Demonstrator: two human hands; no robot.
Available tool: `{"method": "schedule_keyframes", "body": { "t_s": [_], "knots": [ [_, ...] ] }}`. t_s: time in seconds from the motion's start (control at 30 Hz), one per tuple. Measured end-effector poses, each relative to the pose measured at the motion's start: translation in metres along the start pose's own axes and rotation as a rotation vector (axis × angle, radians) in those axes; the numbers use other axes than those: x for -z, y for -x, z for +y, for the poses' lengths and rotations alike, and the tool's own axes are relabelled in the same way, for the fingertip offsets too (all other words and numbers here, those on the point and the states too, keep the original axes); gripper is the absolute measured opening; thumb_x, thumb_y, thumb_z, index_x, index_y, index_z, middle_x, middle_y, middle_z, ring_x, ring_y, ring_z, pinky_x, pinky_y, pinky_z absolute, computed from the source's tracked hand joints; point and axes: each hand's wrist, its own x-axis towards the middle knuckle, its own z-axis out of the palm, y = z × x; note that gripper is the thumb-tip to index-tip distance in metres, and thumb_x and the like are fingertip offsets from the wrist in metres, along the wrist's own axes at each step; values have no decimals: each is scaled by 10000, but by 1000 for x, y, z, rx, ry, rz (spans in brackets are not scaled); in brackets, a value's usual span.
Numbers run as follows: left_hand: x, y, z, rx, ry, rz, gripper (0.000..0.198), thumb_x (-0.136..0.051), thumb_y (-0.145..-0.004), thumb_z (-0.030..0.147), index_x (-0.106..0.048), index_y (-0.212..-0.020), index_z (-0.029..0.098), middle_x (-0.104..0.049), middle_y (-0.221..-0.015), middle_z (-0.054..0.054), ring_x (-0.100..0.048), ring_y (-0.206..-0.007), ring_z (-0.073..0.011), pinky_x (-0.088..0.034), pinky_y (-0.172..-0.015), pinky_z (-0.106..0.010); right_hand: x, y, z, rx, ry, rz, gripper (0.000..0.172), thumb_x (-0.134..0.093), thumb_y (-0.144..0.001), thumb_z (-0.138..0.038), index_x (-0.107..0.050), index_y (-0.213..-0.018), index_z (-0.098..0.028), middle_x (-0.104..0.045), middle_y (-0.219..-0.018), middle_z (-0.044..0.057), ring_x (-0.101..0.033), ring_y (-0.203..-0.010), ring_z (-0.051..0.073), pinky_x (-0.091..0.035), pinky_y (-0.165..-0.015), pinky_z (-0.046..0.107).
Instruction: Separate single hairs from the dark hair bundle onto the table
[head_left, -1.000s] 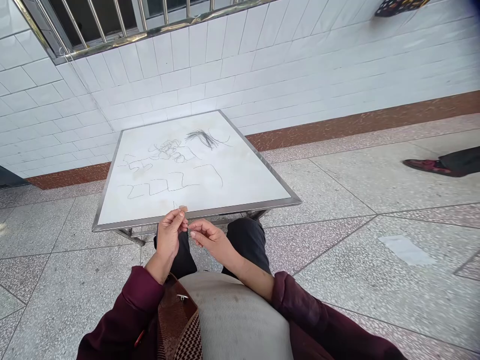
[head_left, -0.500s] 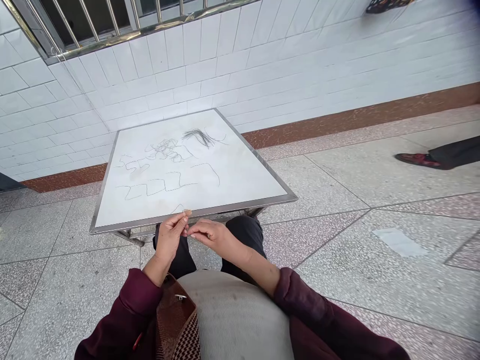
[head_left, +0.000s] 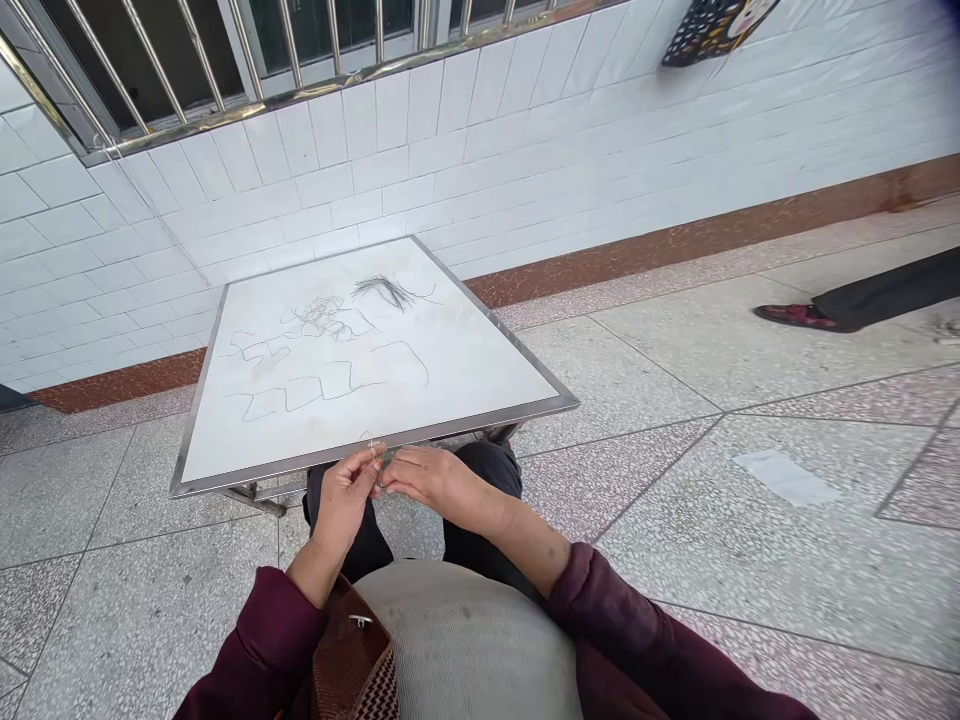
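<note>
My left hand is closed in a pinch just off the table's near edge, above my lap. A thin, pale thread-like piece sticks up at its fingertips. Against those fingertips, my right hand is also pinched; whatever it grips is too small to make out. Beyond my hands, thin dark strands lie on the white table: a straight bundle, a loose tangle and a long zigzag strand. I cannot tell whether they are wire or thread.
A white tiled wall with a barred window stands behind the table. At right, another person's shoe and trouser leg show near a white sheet on the floor. A brown bag rests against my body.
The view has shifted, so the table sits slightly lower and further left. My right hand has drawn in closer to my left fingertips, its fingers more curled.
</note>
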Motion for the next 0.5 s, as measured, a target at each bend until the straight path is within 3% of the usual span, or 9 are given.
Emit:
{"method": "schedule_keyframes", "body": {
  "t_s": [0.1,0.27,0.5],
  "knots": [
    [-2,-1,0,3,35,17,434,-718,-748,437,-721,-1069,145,-638,-676,8,-500,-516,-75,-444,-542,-222,-5,4,7,-91,-28,71,109,-575,-929,-311,-626,-919,-214,-645,-816,30,-606,-737,156,-483,-686,277],
    [-2,-1,4,-8,99,124,427,-722,-751,424,-704,-1078,150,-597,-646,27,-526,-544,-78,-464,-551,-211,-14,10,19,-420,-278,278,241,-678,-845,-359,-584,-1022,-225,-633,-822,18,-609,-689,142,-509,-630,261],
    [1,1,11,6,-80,68,487,-673,-773,504,-691,-1104,146,-647,-660,-7,-621,-562,-124,-533,-562,-246,-21,10,18,-501,-465,305,318,-709,-790,-264,-556,-1067,-236,-615,-820,-9,-588,-706,128,-500,-677,274]
  ]
}}
